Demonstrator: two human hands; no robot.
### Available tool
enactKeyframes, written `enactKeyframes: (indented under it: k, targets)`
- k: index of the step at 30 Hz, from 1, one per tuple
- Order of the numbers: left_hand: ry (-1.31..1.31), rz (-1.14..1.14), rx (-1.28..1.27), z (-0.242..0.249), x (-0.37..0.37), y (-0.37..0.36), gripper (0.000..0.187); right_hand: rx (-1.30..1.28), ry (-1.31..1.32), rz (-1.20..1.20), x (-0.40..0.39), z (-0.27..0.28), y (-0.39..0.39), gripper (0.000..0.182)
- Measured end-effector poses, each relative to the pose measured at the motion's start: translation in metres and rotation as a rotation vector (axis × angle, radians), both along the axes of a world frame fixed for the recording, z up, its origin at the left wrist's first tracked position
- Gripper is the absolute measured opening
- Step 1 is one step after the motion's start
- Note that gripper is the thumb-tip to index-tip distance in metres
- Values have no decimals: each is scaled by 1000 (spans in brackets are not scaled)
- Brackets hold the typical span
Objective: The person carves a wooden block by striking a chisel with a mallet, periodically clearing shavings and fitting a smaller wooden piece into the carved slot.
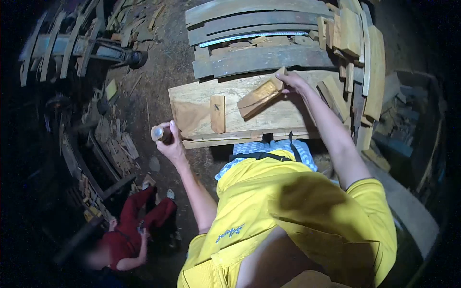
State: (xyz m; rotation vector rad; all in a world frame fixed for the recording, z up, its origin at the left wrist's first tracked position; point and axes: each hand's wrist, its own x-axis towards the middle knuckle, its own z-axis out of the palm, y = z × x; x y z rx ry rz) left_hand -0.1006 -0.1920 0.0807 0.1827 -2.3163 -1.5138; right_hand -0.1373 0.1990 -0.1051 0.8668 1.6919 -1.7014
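My left hand (174, 144) is closed round a short, dark cylindrical tool (162, 134) with a pale round end, just off the left edge of the wooden bench (192, 108). In my right hand (294, 82) is the upper end of a thick wooden block (261, 97), held slantwise over the bench. Its lower end is close to the bench surface; whether they touch I cannot tell. Between my hands, a small wooden piece (217, 114) with a dark mark on it lies on the bench.
Grey planks (273, 60) stretch behind the bench. Wooden blocks (349, 33) and long boards (376, 72) are stacked on the right. Another person (129, 235) in red is at the lower left. Wood scraps (117, 144) litter the ground at left.
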Motion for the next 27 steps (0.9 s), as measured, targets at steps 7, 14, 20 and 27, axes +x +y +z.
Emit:
enactKeyframes:
  k: [7, 14, 20, 27]
  targets:
    - [138, -52, 477, 53, -6, 61, 14, 454, 225, -46, 29, 13, -21, 46]
    - [44, -598, 366, 8, -4, 161, 18, 998, 365, -21, 141, -4, 29, 51]
    - [99, -1239, -158, -36, 16, 284, 37, 1172, 265, 181, 185, -13, 44, 50]
    - [118, -1190, -270, -81, 15, 332, 31, 1237, 419, 265, 190, -71, 68, 35]
